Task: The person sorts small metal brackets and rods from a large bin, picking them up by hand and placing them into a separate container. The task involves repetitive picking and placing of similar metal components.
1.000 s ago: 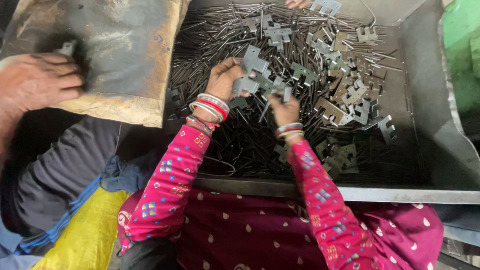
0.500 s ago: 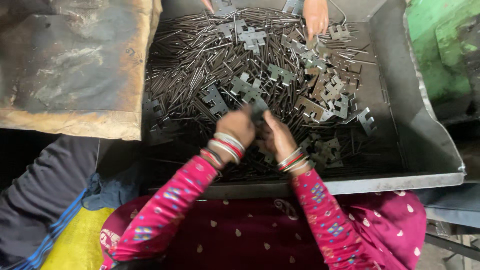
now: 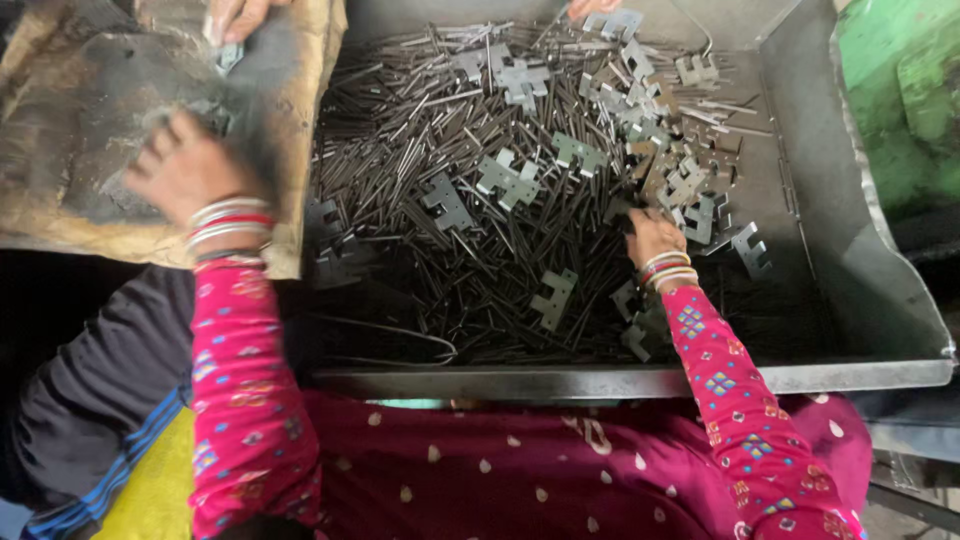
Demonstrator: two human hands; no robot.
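Flat notched metal plates lie scattered over a heap of thin dark rods in a grey metal tray. The right hand digs among plates at the heap's right side, fingers buried; whether it is clenched cannot be told. The left hand, blurred, rests on a worn board left of the tray, grip unclear. Another person's hand reaches in above it.

Pink patterned sleeves — stacked bangles at both wrists — maroon dotted garment.
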